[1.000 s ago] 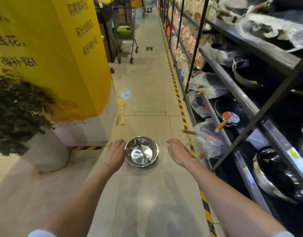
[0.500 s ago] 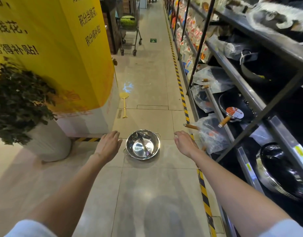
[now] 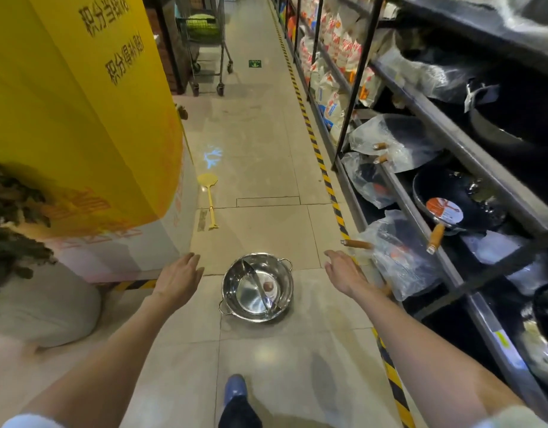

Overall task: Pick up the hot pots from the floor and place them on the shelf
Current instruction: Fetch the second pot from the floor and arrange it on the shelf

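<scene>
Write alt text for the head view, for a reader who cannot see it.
A shiny divided steel hot pot sits on a shop aisle's tiled floor between a person's open, empty left hand and right hand, neither touching it. A shelf of dark pans lines the right side; a yellow pillar stands left.

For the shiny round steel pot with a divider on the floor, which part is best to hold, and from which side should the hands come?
Grip the shiny round steel pot by its two small loop handles, one at the far right rim, one at the near left rim. They sit diagonally, so the left hand should probably drop to the near-left loop and the right hand reach the far-right one. Both hands are open, not touching it.
</scene>
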Tool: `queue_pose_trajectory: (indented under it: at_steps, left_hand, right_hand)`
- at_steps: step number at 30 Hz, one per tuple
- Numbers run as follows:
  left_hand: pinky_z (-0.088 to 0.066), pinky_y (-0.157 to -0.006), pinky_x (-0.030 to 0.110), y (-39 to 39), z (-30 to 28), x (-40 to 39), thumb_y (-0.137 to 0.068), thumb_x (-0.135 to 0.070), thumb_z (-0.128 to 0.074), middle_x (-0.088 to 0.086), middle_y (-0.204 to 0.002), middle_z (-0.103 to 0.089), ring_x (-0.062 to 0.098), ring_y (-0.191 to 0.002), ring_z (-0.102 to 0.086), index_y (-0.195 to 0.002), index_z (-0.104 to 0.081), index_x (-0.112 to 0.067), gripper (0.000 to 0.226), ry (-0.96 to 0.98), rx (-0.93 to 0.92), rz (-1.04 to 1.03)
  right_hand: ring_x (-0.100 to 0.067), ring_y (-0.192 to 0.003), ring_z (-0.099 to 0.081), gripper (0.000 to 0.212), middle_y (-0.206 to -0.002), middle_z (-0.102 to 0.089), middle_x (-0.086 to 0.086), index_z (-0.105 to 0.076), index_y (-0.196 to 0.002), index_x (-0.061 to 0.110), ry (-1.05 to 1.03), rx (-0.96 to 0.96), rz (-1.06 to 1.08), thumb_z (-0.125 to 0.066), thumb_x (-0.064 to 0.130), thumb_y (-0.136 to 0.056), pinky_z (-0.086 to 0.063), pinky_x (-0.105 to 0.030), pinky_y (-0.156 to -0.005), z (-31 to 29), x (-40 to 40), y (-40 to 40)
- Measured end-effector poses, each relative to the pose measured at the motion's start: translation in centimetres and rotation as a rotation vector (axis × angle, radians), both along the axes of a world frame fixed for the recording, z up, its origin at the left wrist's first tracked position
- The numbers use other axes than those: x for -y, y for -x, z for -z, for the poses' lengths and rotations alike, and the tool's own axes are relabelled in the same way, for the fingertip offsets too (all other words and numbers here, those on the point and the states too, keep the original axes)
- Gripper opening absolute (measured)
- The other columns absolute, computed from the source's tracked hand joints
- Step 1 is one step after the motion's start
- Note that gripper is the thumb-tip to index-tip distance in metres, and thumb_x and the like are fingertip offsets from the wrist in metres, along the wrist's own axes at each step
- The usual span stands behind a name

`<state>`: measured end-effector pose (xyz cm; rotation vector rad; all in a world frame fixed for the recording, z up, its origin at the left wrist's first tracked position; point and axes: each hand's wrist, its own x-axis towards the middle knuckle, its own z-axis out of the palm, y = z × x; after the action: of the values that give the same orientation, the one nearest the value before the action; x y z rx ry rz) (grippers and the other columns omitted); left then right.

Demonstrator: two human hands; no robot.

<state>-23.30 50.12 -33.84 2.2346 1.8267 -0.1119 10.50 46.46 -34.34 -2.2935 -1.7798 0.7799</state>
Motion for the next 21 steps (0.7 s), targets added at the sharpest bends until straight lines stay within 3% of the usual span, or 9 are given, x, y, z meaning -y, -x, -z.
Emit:
queue_pose_trajectory:
  at_steps: [8, 21]
  left_hand:
    - [-0.04, -0.105, 0.041, -0.2, 14.4, -14.3, -0.096, -0.029, -0.039, 0.014, -0.144, -0.043, 0.03, -0.126, -0.046, -0.141, -0.03, -0.009, 0.049, 0.079, -0.004, 0.052]
    - [-0.036, -0.109, 0.047, -0.1, 55.8, -24.8, -0.094, -0.031, -0.043, 0.022, -0.147, -0.034, 0.037, -0.131, -0.04, -0.143, -0.023, -0.002, 0.06, 0.139, 0.117, -0.041]
  right_hand:
    - [-0.029, -0.136, -0.032, 0.049, -0.149, -0.03, -0.014, -0.023, -0.145, 0.014, 0.163, -0.001, 0.066, -0.035, 0.016, -0.098, -0.034, -0.039, -0.108, 14.7, -11.9, -0.2]
    - [-0.029, -0.14, -0.026, 0.056, -0.153, -0.023, -0.014, -0.014, -0.147, 0.014, 0.158, -0.035, 0.092, -0.038, 0.016, -0.097, -0.025, -0.04, -0.115, 56.1, -24.0, -0.9]
